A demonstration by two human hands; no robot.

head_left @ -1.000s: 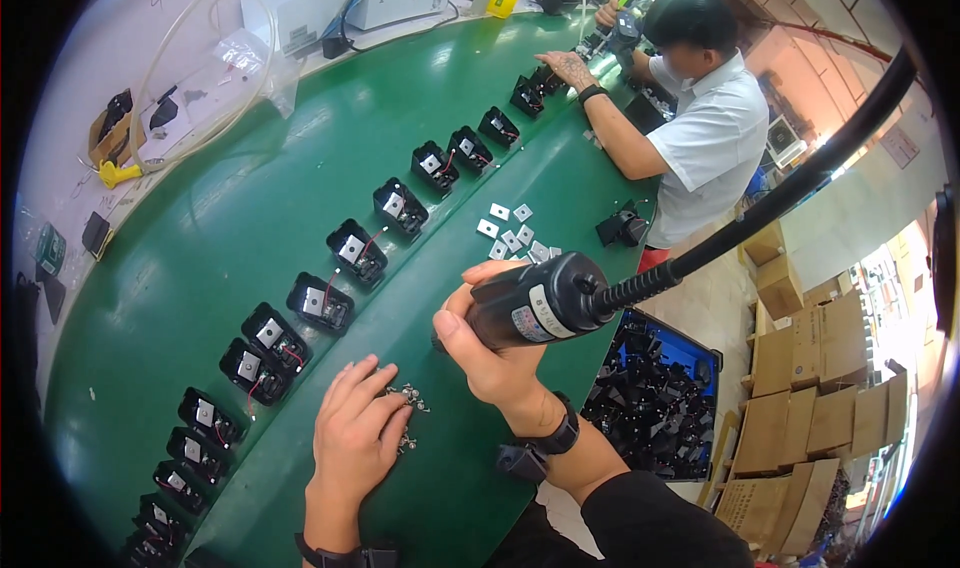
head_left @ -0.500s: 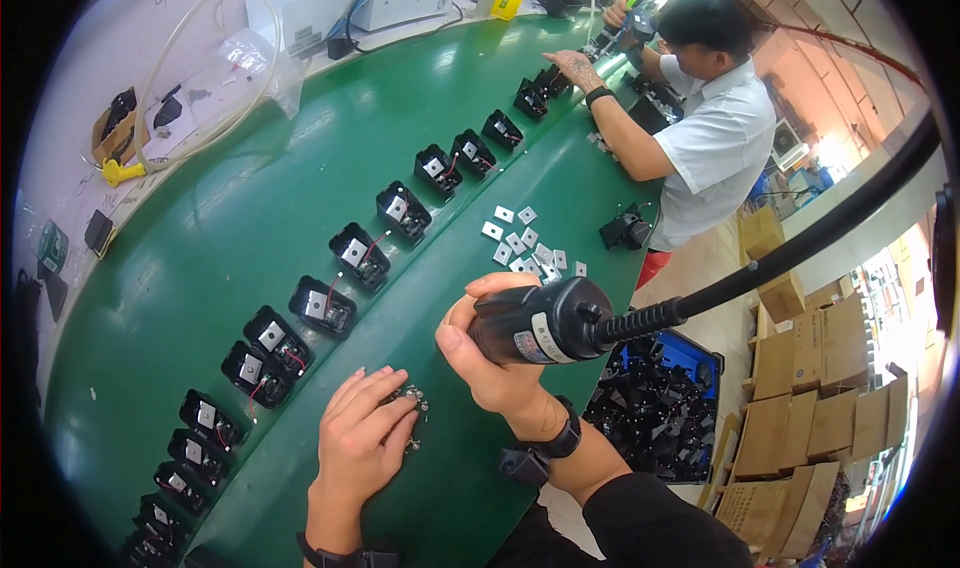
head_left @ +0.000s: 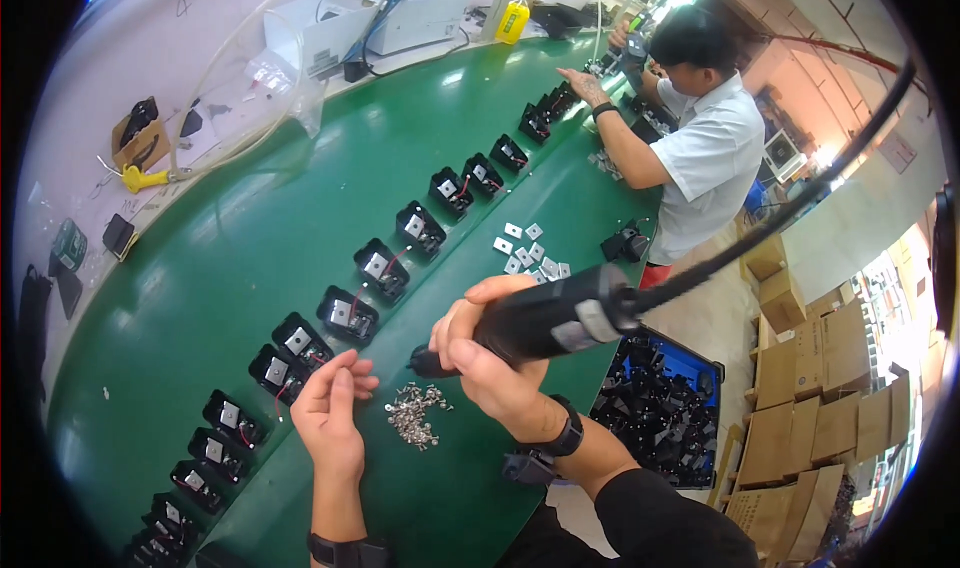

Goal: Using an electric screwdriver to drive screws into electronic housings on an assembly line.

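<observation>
My right hand (head_left: 497, 368) is wrapped round a black electric screwdriver (head_left: 545, 318). The tool lies tilted, its tip pointing left above a small pile of silver screws (head_left: 417, 414) on the green table. To the left of the pile, my left hand (head_left: 335, 413) is raised with its fingers curled in toward the thumb; whatever they hold is too small to make out. Just beyond the left fingers stand black housings (head_left: 350, 313) in a long curved row. Each visible one carries a square silver plate, and several show red wires.
Loose silver plates (head_left: 506, 245) lie beyond the screwdriver. A blue crate (head_left: 708, 373) of black parts stands right of the table, near cardboard boxes (head_left: 830, 418). A co-worker (head_left: 700, 138) works at the far right. The screwdriver's black cable (head_left: 770, 218) runs to the upper right.
My left hand has lifted off the screws and moved left toward the housings, its fingers now curled, baring the pile. The screwdriver has swung so its tip points left. The view has shifted slightly.
</observation>
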